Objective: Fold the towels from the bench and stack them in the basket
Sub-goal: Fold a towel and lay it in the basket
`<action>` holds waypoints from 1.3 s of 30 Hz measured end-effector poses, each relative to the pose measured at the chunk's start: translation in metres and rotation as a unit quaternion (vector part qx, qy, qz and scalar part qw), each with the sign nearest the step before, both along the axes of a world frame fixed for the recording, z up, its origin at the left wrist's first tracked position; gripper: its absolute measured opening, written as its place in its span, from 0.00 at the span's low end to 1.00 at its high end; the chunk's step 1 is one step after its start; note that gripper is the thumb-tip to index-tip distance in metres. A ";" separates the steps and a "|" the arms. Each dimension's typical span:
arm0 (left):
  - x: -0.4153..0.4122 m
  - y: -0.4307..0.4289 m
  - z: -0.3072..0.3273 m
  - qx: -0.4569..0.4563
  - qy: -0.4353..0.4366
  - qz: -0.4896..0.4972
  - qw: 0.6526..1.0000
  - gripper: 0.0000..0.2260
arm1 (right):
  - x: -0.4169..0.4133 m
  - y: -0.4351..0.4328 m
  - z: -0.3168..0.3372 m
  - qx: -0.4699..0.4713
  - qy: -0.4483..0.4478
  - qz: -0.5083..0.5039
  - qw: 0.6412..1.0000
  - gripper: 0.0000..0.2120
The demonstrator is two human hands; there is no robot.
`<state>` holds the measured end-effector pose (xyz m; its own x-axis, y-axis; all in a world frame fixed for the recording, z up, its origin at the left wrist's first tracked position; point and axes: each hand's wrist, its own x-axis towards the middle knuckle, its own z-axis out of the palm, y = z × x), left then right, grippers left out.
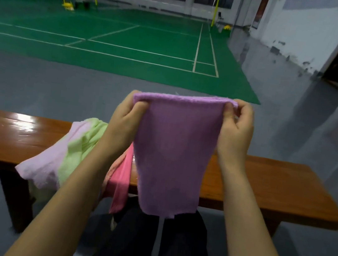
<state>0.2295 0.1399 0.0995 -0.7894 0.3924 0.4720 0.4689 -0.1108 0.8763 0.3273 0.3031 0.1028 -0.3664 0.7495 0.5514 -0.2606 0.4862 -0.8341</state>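
1. Currently the person holds a thin purple cloth towel (173, 150) up in the air in front of the glossy brown wooden desk (275, 187), its top edge stretched level between the two hands and its lower edge hanging free below the desk's front edge.
2. The left hand (125, 119) pinches the towel's upper left corner, thumb in front and fingers (139, 107) curled behind the cloth.
3. The right hand (237, 129) pinches the upper right corner, where the edge looks doubled over; its fingers (229, 112) are curled round the fabric.
4. Left of the purple towel, a loose heap lies on the desk: a pale pink towel (46, 166), a light green towel (82, 148) and a deeper pink towel (122, 178), all spilling over the desk's front edge.
5. No basket shows in this view.
6. Judging by its drape, the purple towel is light, soft and limp, with no stiffness of its own; it should sag wherever it is unsupported.
7. Corners and hemmed edges seem the best places to hold it, keeping the edge taut so the halves meet squarely when it is folded.
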 end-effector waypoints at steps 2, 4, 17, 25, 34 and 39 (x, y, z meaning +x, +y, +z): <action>0.005 0.002 0.014 0.004 0.015 0.006 1.000 0.07 | 0.000 0.001 0.012 -0.041 0.029 0.017 0.999 0.10; 0.006 -0.002 0.025 0.009 0.021 0.003 1.000 0.06 | 0.002 0.000 0.019 -0.050 0.038 0.025 0.998 0.10; -0.054 0.020 0.013 -0.035 0.012 0.042 0.998 0.08 | -0.052 0.026 0.010 -0.119 -0.054 0.082 0.988 0.07; -0.057 0.027 0.019 -0.028 0.075 0.058 0.995 0.08 | -0.061 0.039 0.011 -0.091 -0.050 0.066 0.992 0.08; -0.025 -0.016 -0.198 -0.168 -0.122 0.062 0.976 0.04 | -0.027 0.005 -0.197 -0.209 -0.211 0.080 0.952 0.05; -0.028 -0.018 -0.225 -0.174 -0.175 0.068 0.967 0.06 | -0.036 0.002 -0.222 -0.214 -0.233 0.069 0.946 0.04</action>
